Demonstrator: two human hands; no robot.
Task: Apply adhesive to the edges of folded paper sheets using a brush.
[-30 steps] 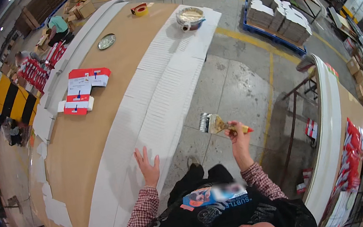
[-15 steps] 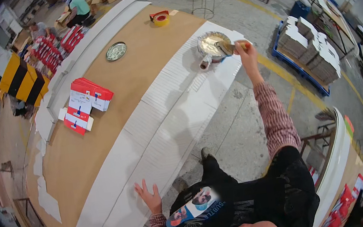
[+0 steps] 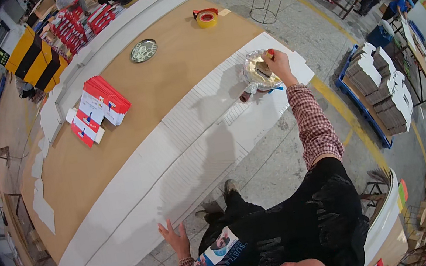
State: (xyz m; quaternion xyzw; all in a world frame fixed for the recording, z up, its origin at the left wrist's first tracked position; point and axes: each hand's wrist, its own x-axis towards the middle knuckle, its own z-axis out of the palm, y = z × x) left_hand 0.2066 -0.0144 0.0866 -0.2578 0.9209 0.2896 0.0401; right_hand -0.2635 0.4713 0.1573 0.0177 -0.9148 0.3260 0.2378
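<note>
My right hand (image 3: 281, 65) grips a brush (image 3: 265, 68) over a foil-lined pot (image 3: 249, 75) at the table's far right. Pale cream paste coats the pot's inside, and the brush's lower end is down in it. A dark handle (image 3: 244, 96) juts from the pot's near side. The pot rests on overlapping white card sheets (image 3: 171, 147), laid in two long rows with many closely stepped edges. Close to the table's near edge, my left hand (image 3: 175, 239) is open, fingers spread, holding nothing; I cannot tell if it touches the card.
On the brown tabletop (image 3: 127, 104) lie red-and-white folded cartons (image 3: 95, 108), a round tin of pale rings (image 3: 144, 50) and a yellow tape roll (image 3: 206, 19). A stool (image 3: 266, 3) stands beyond. Stacked card fills a blue pallet (image 3: 375, 88) at right. Other people work in the background.
My right hand has tipped the brush from lying across the pot's right rim to more upright inside it. The view has shifted; my left hand stays spread near the table edge.
</note>
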